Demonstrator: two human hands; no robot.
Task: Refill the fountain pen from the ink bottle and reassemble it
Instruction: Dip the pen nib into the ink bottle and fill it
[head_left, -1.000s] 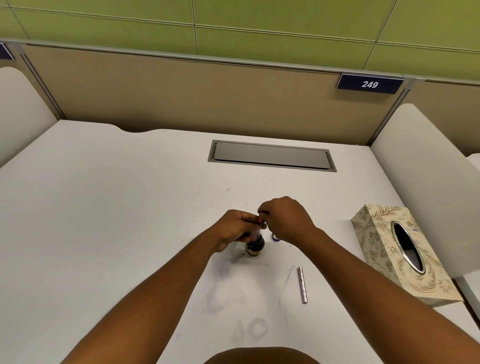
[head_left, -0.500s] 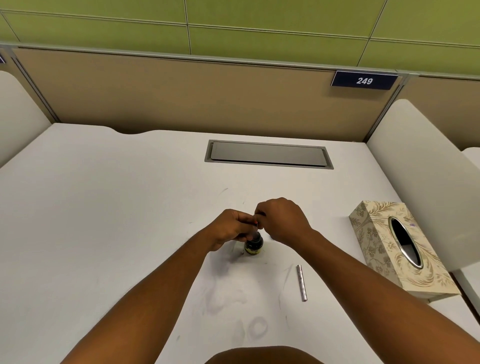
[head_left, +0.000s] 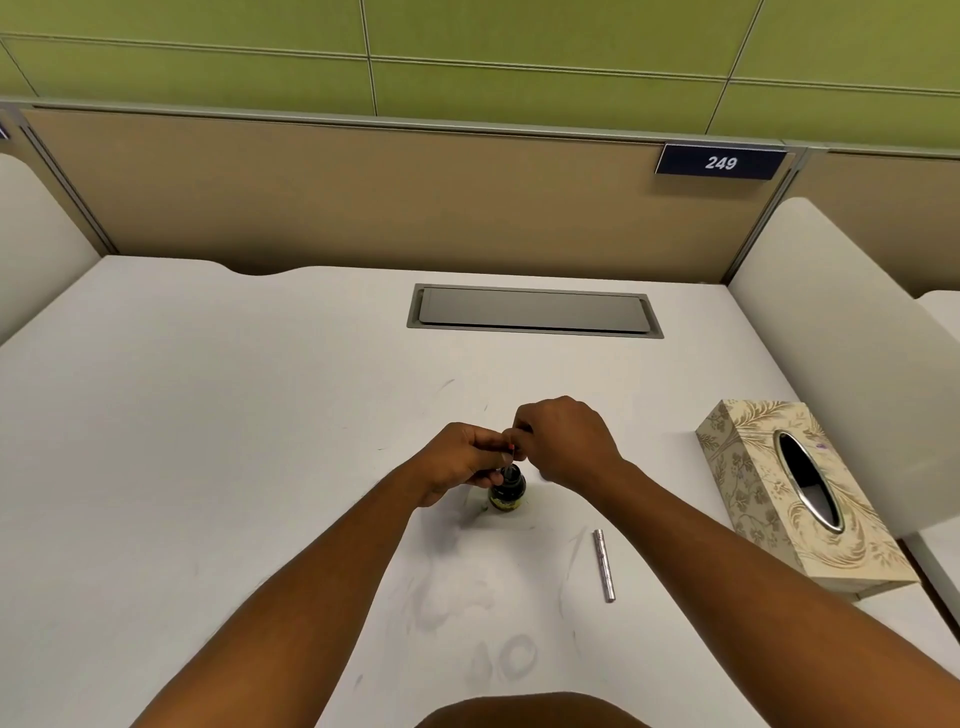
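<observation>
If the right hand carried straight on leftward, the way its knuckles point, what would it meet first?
Almost certainly the left hand: the right hand already nearly touches its fingertips above the small dark glass ink bottle. Depth between them is unclear.

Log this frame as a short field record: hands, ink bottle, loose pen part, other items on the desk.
left hand: fingers curled, pinching a thin pen part above the bottle
right hand: fingers curled at the top of the same part
ink bottle: upright on the desk, under both hands
metal barrel: lying loose, nearer the person, untouched
tissue box: at the right edge
desk: white, smudged
</observation>
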